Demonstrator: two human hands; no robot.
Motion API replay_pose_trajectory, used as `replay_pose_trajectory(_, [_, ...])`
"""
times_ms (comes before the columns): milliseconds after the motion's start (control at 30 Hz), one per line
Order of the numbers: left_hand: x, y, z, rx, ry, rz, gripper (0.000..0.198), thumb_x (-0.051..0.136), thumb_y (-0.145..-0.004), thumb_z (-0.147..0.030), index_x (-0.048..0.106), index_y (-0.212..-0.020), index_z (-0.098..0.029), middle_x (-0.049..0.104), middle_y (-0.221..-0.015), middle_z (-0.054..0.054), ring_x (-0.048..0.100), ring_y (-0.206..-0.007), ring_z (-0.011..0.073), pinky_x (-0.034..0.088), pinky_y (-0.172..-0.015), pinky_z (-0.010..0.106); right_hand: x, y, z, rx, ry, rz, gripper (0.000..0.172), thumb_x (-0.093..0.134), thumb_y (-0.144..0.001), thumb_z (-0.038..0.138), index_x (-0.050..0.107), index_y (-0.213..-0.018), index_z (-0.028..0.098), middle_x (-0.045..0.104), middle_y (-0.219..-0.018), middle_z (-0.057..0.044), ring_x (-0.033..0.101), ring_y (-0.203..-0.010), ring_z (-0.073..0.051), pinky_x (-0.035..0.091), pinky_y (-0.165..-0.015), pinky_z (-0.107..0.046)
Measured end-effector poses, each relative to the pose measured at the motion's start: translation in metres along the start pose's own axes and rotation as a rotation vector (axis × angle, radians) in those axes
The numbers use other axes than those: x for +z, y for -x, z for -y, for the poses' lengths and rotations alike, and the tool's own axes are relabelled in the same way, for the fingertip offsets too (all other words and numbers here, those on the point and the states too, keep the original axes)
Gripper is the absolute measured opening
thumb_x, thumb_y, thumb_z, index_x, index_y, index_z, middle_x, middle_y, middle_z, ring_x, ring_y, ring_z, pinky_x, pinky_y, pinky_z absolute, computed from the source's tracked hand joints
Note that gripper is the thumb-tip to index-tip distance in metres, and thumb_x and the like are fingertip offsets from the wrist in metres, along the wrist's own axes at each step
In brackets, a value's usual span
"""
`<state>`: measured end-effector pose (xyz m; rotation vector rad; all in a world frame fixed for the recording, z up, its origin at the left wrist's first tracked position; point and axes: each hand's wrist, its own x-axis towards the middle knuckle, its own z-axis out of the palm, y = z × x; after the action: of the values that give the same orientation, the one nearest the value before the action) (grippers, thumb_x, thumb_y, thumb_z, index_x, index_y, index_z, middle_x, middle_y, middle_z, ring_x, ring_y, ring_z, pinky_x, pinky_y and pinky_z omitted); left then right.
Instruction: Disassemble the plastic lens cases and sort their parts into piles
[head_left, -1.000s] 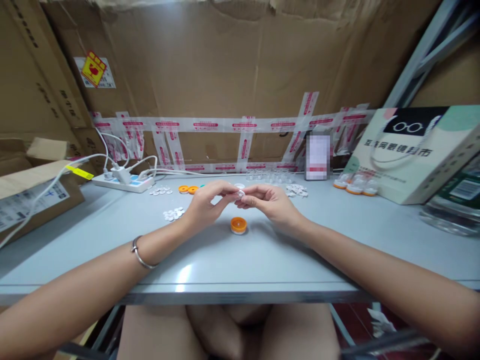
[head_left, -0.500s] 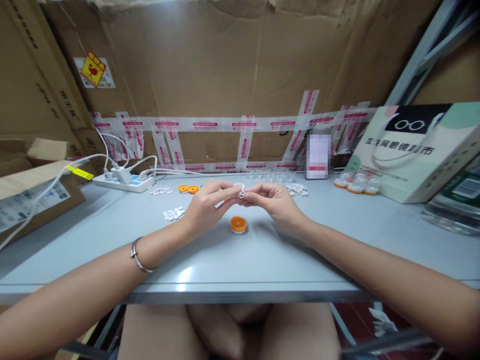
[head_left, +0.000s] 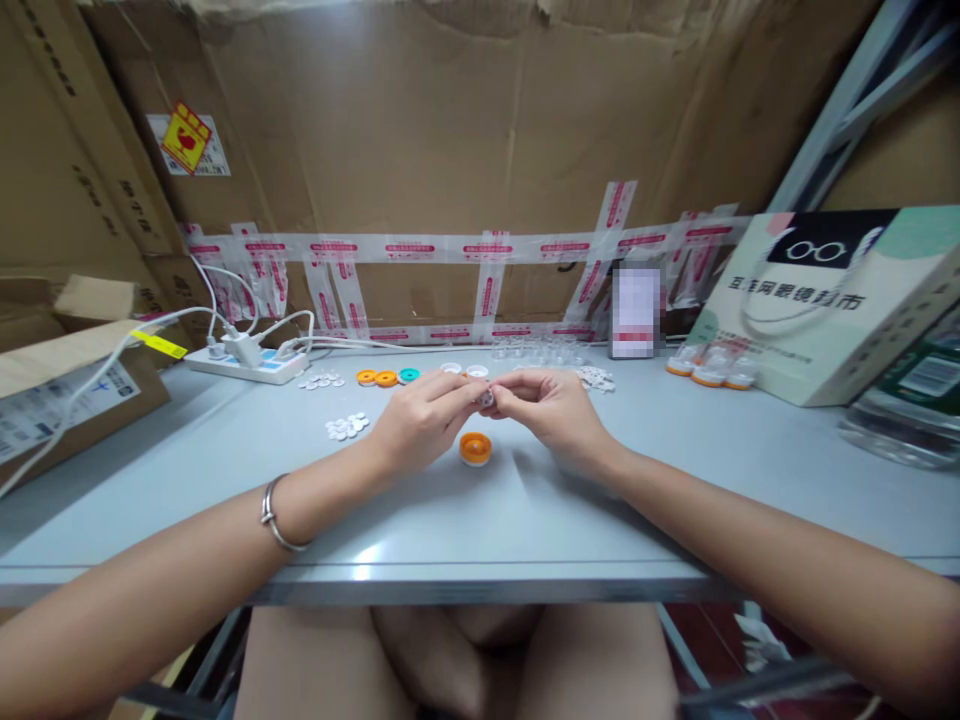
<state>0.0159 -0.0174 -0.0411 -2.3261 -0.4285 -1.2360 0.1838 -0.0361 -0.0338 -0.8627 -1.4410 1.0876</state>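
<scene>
My left hand point(head_left: 420, 425) and my right hand point(head_left: 551, 408) meet over the middle of the grey table point(head_left: 480, 520), fingertips pinched together on one tiny white piece point(head_left: 486, 398) that I cannot make out well. Just below the fingertips an orange round cap point(head_left: 476, 448) sits on the table, untouched. A silver bangle point(head_left: 274, 512) circles my left wrist. Behind the hands lie two orange caps point(head_left: 376, 378), a teal cap point(head_left: 409, 375) and small white caps point(head_left: 465, 371).
Piles of small white discs point(head_left: 346, 427) lie left of the hands. A white power strip point(head_left: 238, 364) with cables sits back left, a cardboard box point(head_left: 67, 390) at the left edge. Clear vials point(head_left: 536, 350), orange-based vials point(head_left: 709, 370) and a printed paper bag point(head_left: 825, 300) stand back right.
Both hands have sunk a little toward the table and the orange cap, still pinching the small white piece; the teal and white caps behind them have come into sight.
</scene>
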Motion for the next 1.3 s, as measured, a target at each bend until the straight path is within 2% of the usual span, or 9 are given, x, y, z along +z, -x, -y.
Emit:
replay_pose_trajectory(133, [0.001,0.001,-0.002,-0.016,-0.034,-0.004,0.010,0.050,-0.086,-0.015,0.059,-0.089,-0.016,0.068,-0.078,0.004,0.061,-0.069,0.0120,0.050,-0.064,0.023,0.001,-0.001,-0.005,0.014,-0.027,-0.008,0.021,0.073,-0.059,0.032,0.070,-0.070,0.014,0.069,-0.062,-0.001,0.064,-0.059,-0.013,0.054,-0.065,-0.030])
replay_pose_trajectory(300, [0.002,0.003,-0.003,-0.045,-0.059,0.057,0.012,0.048,-0.087,-0.017,0.059,-0.089,-0.017,0.066,-0.077,0.004,0.060,-0.068,0.0121,0.049,-0.062,0.022,-0.002,-0.004,-0.012,0.055,-0.059,0.003,0.024,0.074,-0.058,0.036,0.071,-0.070,0.015,0.069,-0.063,-0.002,0.064,-0.060,-0.013,0.055,-0.068,-0.032])
replay_pose_trajectory(433, [0.001,0.003,-0.003,-0.045,-0.049,0.073,0.011,0.047,-0.086,-0.017,0.059,-0.087,-0.016,0.064,-0.074,0.004,0.059,-0.066,0.0126,0.048,-0.060,0.022,-0.004,-0.005,-0.014,0.074,-0.062,0.008,0.026,0.075,-0.056,0.039,0.071,-0.066,0.016,0.068,-0.062,-0.002,0.064,-0.059,-0.014,0.055,-0.066,-0.031])
replay_pose_trajectory(633, [-0.001,0.003,-0.001,-0.072,0.050,0.064,0.012,0.050,-0.084,-0.013,0.058,-0.094,-0.014,0.063,-0.079,0.006,0.060,-0.069,0.0129,0.050,-0.062,0.023,-0.004,-0.005,-0.012,0.106,-0.093,0.023,0.026,0.076,-0.056,0.038,0.070,-0.067,0.015,0.067,-0.058,-0.001,0.064,-0.057,-0.013,0.054,-0.064,-0.027])
replay_pose_trajectory(767, [0.000,0.004,0.002,-0.162,0.225,0.045,0.015,0.055,-0.081,-0.013,0.058,-0.096,-0.015,0.064,-0.082,0.006,0.061,-0.071,0.0118,0.051,-0.067,0.023,-0.003,-0.008,-0.008,0.190,-0.111,0.035,0.020,0.074,-0.058,0.032,0.068,-0.066,0.015,0.068,-0.058,-0.001,0.065,-0.058,-0.012,0.054,-0.063,-0.024])
replay_pose_trajectory(967, [0.003,0.005,0.006,-0.445,0.507,0.047,0.018,0.061,-0.074,-0.014,0.054,-0.091,-0.014,0.065,-0.086,0.006,0.065,-0.076,0.0130,0.055,-0.073,0.026,-0.004,-0.011,-0.009,0.355,-0.145,0.044,0.004,0.067,-0.065,0.018,0.067,-0.064,0.014,0.069,-0.061,-0.004,0.064,-0.058,-0.010,0.053,-0.059,-0.018])
replay_pose_trajectory(1167, [0.005,0.008,0.011,-0.514,0.538,0.049,0.018,0.060,-0.074,-0.014,0.055,-0.090,-0.014,0.065,-0.087,0.006,0.065,-0.078,0.0126,0.056,-0.077,0.026,-0.008,-0.017,-0.011,0.342,-0.058,-0.013,0.003,0.066,-0.065,0.015,0.064,-0.061,0.015,0.068,-0.057,-0.004,0.063,-0.054,-0.011,0.053,-0.057,-0.021])
replay_pose_trajectory(1233, [0.005,0.008,0.011,-0.526,0.520,0.053,0.018,0.060,-0.073,-0.014,0.055,-0.091,-0.014,0.065,-0.086,0.005,0.065,-0.077,0.0126,0.056,-0.076,0.026,-0.022,-0.027,-0.012,0.242,0.003,-0.091,0.003,0.066,-0.064,0.018,0.064,-0.063,0.015,0.067,-0.058,-0.003,0.063,-0.055,-0.012,0.053,-0.058,-0.024])
replay_pose_trajectory(1300, [0.005,0.008,0.012,-0.529,0.513,0.057,0.018,0.059,-0.074,-0.014,0.054,-0.091,-0.014,0.065,-0.086,0.005,0.065,-0.077,0.0125,0.056,-0.075,0.026,-0.043,-0.039,-0.014,0.057,0.123,-0.223,0.008,0.066,-0.064,0.023,0.064,-0.067,0.016,0.066,-0.059,-0.002,0.062,-0.056,-0.012,0.052,-0.059,-0.025])
